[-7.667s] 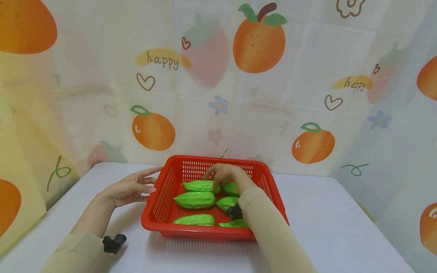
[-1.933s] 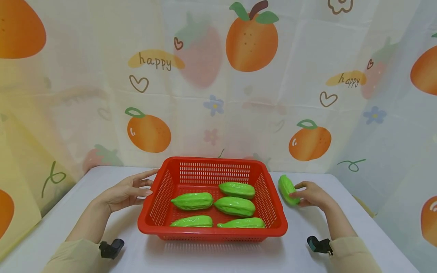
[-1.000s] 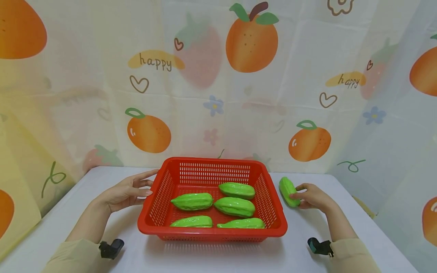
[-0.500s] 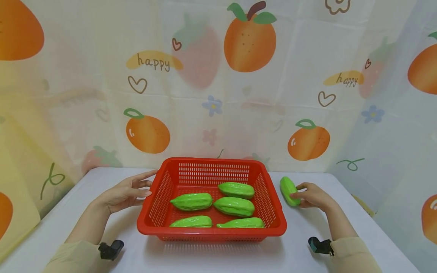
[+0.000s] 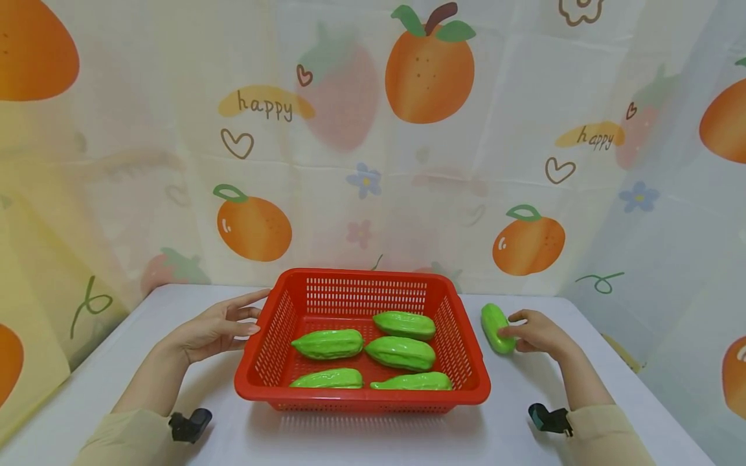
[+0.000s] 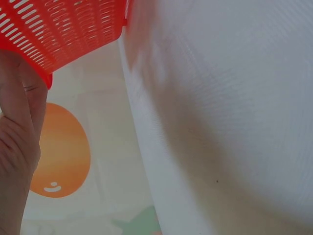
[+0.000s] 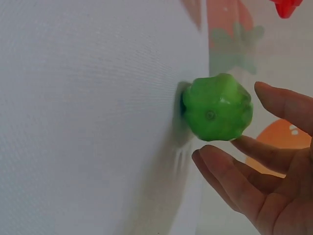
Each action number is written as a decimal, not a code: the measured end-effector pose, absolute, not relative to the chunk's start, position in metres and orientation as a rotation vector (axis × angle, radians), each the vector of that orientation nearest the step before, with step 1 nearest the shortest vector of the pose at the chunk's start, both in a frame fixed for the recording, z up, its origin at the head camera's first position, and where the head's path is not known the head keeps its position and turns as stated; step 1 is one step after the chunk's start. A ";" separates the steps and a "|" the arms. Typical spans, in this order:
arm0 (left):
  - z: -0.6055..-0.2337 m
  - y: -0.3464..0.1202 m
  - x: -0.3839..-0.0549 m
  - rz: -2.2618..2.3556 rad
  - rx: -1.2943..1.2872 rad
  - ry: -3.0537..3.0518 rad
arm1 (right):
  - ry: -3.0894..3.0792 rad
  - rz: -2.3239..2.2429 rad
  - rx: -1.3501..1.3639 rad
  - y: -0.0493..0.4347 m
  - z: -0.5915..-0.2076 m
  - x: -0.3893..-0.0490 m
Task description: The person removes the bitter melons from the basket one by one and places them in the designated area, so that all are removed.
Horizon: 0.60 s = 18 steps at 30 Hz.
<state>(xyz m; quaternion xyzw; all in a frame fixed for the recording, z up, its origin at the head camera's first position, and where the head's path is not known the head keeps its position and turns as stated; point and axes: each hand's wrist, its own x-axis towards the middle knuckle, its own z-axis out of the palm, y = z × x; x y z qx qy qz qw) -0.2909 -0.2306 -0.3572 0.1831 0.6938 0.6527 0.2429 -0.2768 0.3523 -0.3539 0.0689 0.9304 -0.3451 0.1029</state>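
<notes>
A red plastic basket (image 5: 362, 392) stands mid-table with several glossy green bitter melons (image 5: 328, 344) lying inside. My left hand (image 5: 218, 329) rests its loosely spread fingers against the outside of the basket's left rim. In the left wrist view, that hand (image 6: 19, 117) lies beside the slotted basket wall (image 6: 73, 29). To the right of the basket, another bitter melon (image 5: 495, 329) lies on the white table. My right hand (image 5: 539, 335) is beside it, fingers spread around its near end. The right wrist view has the thumb apart from the bitter melon (image 7: 217, 107), other fingertips close below; contact there is unclear.
The white-covered table (image 5: 204, 427) ends at the back against a curtain (image 5: 373, 149) printed with fruit. Black wrist camera mounts (image 5: 191, 425) sit at both sleeves. The basket walls rise above the melons inside.
Earlier, my right hand reached into the basket at its back-left melon; that melon now lies on the table at right. Lately melon and right hand have shifted slightly rightward. The left hand stays.
</notes>
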 end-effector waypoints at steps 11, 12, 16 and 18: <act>-0.357 -0.230 -0.291 1.786 0.497 1.888 | 2.809 -0.981 0.193 0.355 -0.339 -0.281; -0.357 -0.230 -0.291 1.787 0.499 1.886 | 2.815 -0.980 0.183 0.355 -0.337 -0.281; -0.358 -0.231 -0.291 1.790 0.506 1.878 | 2.843 -0.991 0.145 0.351 -0.328 -0.280; -0.358 -0.231 -0.292 1.790 0.506 1.877 | 2.856 -0.994 0.123 0.347 -0.322 -0.280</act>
